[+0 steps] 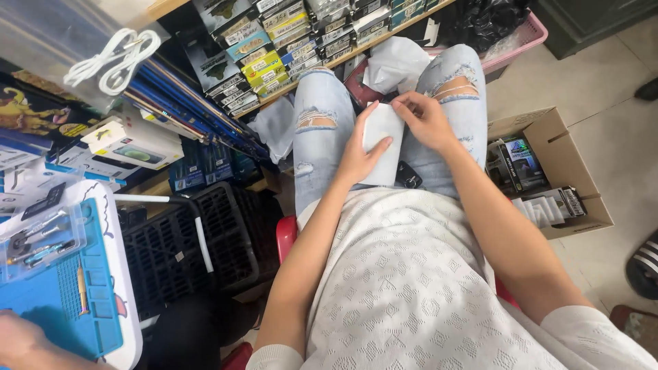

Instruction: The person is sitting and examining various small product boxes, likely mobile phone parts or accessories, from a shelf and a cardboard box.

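I sit on a red stool with my legs in torn light jeans. A flat white packet (381,130) rests on my lap between my thighs. My left hand (360,154) holds its left side, thumb laid across the front. My right hand (426,120) pinches the packet's upper right corner with its fingertips. A small dark object (408,178) lies on my lap just under the packet. A crumpled white wrapper (397,63) lies past my knees.
A cardboard box (558,154) with small packaged goods stands on the floor at right. Black plastic crates (199,243) sit at left beside a blue work mat (62,301) with tools; another person's hand (20,339) rests there. Stacked boxes (288,34) fill a shelf ahead.
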